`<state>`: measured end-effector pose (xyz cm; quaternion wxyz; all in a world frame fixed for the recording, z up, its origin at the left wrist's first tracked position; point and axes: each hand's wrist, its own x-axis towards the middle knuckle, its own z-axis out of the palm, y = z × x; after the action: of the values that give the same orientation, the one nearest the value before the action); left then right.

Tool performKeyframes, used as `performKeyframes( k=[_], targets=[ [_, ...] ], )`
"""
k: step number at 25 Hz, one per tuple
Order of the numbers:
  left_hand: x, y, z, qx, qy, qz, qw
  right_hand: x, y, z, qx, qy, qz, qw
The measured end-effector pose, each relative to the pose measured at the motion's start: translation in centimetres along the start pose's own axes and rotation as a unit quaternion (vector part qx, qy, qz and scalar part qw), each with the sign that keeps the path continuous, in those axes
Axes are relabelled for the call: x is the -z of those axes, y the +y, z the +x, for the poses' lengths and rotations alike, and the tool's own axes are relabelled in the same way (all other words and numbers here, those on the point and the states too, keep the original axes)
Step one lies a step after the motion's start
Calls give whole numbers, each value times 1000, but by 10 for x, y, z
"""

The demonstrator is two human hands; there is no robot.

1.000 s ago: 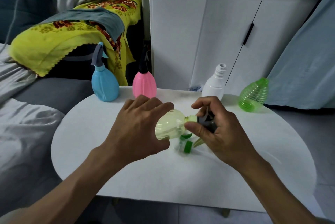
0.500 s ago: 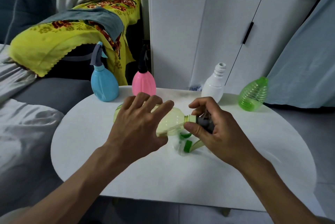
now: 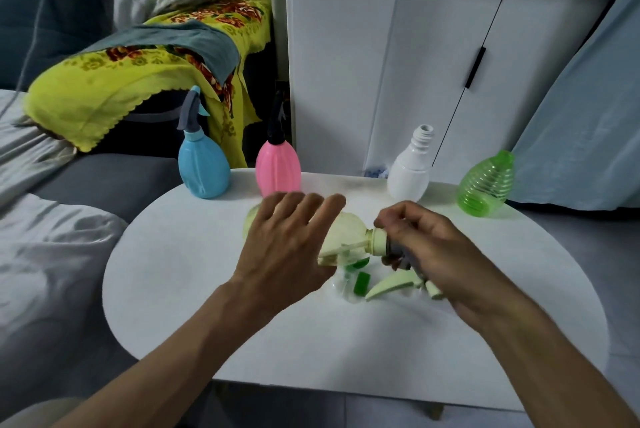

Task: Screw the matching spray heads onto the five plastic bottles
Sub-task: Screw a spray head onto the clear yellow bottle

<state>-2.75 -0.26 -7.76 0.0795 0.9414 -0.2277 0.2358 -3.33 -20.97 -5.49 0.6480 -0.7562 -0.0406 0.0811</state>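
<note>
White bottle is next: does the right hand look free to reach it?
Probably not yet: the right hand grips the spray head on the yellow bottle. The path to the white bottle looks open.

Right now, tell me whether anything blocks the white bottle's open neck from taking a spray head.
Nothing visible does: the white bottle stands upright near the table's far edge, its threaded neck bare and uncovered, with both hands nearer the camera.

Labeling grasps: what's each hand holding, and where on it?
Right hand grips the spray head at the yellow bottle neck. Left hand, fingers straight, rests on the bottle's body.
</note>
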Motion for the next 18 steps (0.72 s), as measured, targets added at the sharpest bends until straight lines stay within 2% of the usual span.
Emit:
performKeyframes(
  k=[1, 2, 3, 4, 6, 8, 10, 11, 12, 13, 14, 16, 18],
  targets=[
    [3, 0, 0, 34, -42, -93, 994, 4, -2, 1, -32, -38, 104, 993],
    [6, 1, 1, 76, -86, -212, 971, 7, -3, 2, -36, -67, 221, 972],
    [9, 3, 1, 107, -131, -337, 926, 9, -5, 3, -17, -98, 314, 944],
    [9, 4, 2, 115, -175, -450, 868, 6, -4, 2, 20, -133, 367, 920],
    [9, 8, 4, 101, -270, -613, 735, -4, 3, 1, 78, -177, 400, 896],
    [10, 8, 3, 85, -348, -699, 620, -8, 8, 3, 70, -179, 421, 886],
    [8, 6, 0, 88, -380, -744, 543, -10, 6, 3, 59, -166, 386, 905],
    [8, 5, -1, 100, -386, -755, 521, -10, 5, 3, 62, -162, 353, 919],
    [7, 3, -2, 114, -389, -757, 513, -12, 4, 2, 71, -159, 330, 928],
    [6, 3, -2, 124, -382, -748, 529, -15, 4, 2, 84, -149, 322, 931],
    [6, 4, -2, 131, -361, -725, 572, -17, 4, 2, 95, -127, 317, 935],
    [7, 9, 1, 134, -291, -659, 681, -19, 5, 3, 111, -71, 300, 945],
    [9, 17, 3, 135, -216, -591, 765, -22, 6, 3, 113, -3, 269, 956]
  ],
)
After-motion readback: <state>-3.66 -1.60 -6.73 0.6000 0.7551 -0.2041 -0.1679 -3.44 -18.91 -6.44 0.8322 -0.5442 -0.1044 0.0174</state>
